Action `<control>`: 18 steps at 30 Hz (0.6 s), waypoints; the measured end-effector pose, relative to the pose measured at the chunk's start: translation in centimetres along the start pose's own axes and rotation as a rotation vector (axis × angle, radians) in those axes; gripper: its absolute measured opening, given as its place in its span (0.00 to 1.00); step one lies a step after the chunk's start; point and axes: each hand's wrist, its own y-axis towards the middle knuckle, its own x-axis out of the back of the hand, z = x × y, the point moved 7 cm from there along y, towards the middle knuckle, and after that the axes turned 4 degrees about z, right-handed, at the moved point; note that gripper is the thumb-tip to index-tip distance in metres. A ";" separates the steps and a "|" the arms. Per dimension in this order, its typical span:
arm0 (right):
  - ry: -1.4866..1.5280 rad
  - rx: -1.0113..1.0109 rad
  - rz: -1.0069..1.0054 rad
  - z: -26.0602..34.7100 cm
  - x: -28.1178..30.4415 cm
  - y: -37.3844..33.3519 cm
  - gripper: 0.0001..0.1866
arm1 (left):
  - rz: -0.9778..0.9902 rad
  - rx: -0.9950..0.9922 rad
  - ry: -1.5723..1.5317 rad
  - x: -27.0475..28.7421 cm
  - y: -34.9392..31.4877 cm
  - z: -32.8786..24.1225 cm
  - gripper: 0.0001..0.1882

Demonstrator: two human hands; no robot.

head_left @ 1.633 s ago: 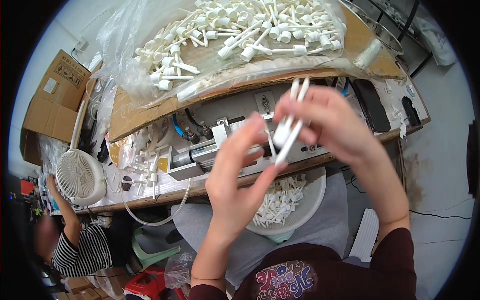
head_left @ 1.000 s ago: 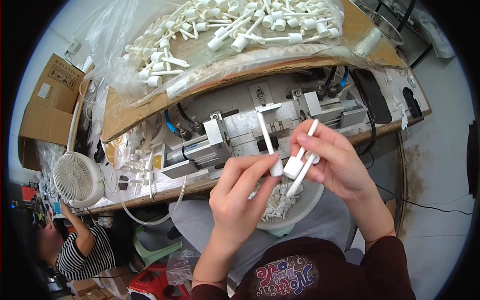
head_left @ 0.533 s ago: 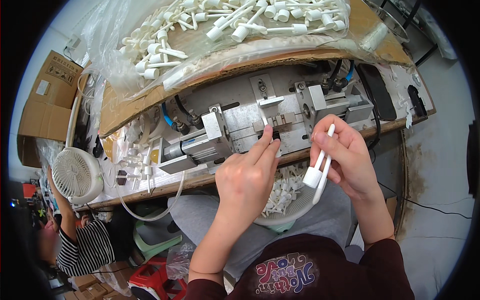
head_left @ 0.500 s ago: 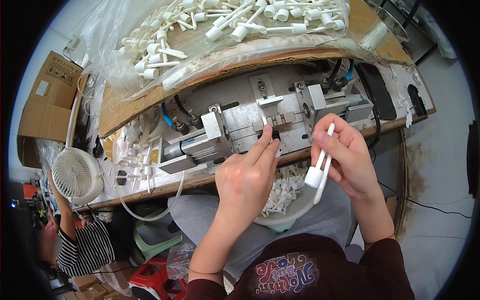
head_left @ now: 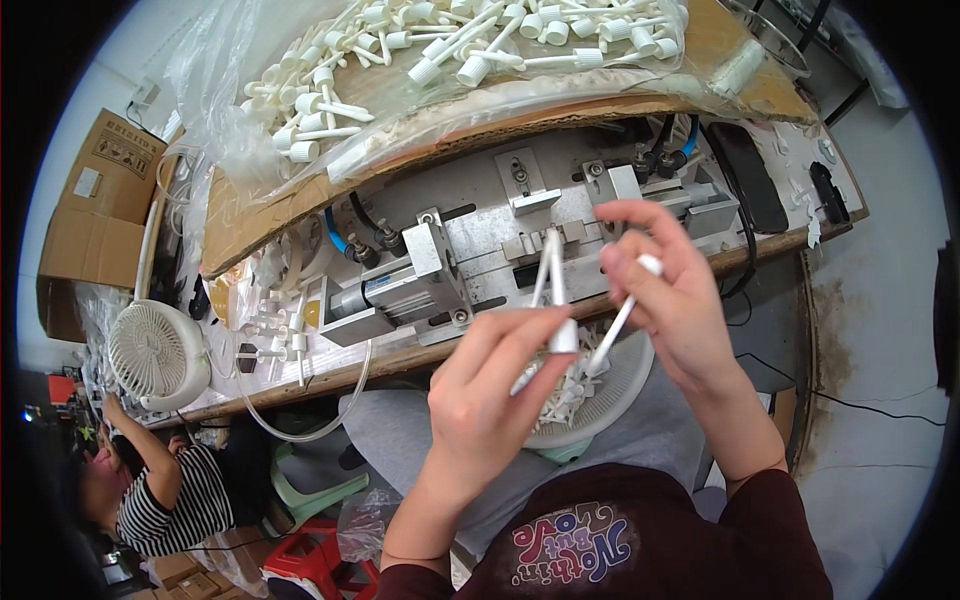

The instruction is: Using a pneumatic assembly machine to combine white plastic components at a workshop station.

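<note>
My left hand (head_left: 490, 390) is closed, its fingertips pinching a white stick-and-cap piece (head_left: 564, 335). Two thin white shafts rise from its fingers and meet in a narrow V in front of the small metal block (head_left: 540, 240) of a bench fixture. My right hand (head_left: 670, 290) pinches a single white stick (head_left: 622, 318) between thumb and fingers, slanting down toward the left, with its other fingers raised. Both hands hover over the bench's near edge. Below them, a pale round basket (head_left: 622, 385) of small white pieces rests at my lap, partly hidden by the left hand.
Metal cylinders (head_left: 385, 300) with blue and black hoses flank the fixture. Behind it, a cardboard sheet (head_left: 290, 215) carries a plastic bag with white capped sticks (head_left: 440, 50). A black phone (head_left: 750, 180) lies at right, a white fan (head_left: 158, 352) stands left. Another person (head_left: 175, 500) sits lower left.
My left hand has drawn back from the fixture and now pinches the stick-and-cap piece. My right hand, which held a capped stick and another stick, now shows one stick, tilted differently.
</note>
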 end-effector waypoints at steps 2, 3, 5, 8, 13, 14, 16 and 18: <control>0.003 0.047 -0.059 0.6 1.0 -0.1 0.14 | -0.034 0.043 0.115 -0.3 -0.2 1.2 0.14; 0.030 0.046 -0.041 0.7 1.1 -0.1 0.14 | -0.009 0.014 0.190 -0.8 -0.2 1.4 0.14; 0.083 0.043 -0.010 0.7 1.5 -0.3 0.14 | 0.044 -0.047 0.336 -1.8 -0.2 2.0 0.15; 0.122 0.111 0.017 1.7 1.3 -1.1 0.16 | 0.027 -0.079 0.480 -2.1 0.6 1.7 0.15; 0.126 0.138 0.059 3.3 1.0 -1.9 0.24 | 0.091 -0.079 0.540 -2.2 1.8 1.5 0.16; 0.090 0.140 0.104 3.1 1.2 -2.0 0.25 | 0.099 -0.074 0.543 -2.2 1.8 1.5 0.16; -0.031 0.134 0.071 3.3 0.6 -2.4 0.26 | 0.102 -0.074 0.543 -2.3 1.7 1.6 0.16; -0.107 0.184 0.108 3.3 0.6 -2.5 0.23 | 0.092 -0.082 0.535 -2.1 1.5 1.8 0.17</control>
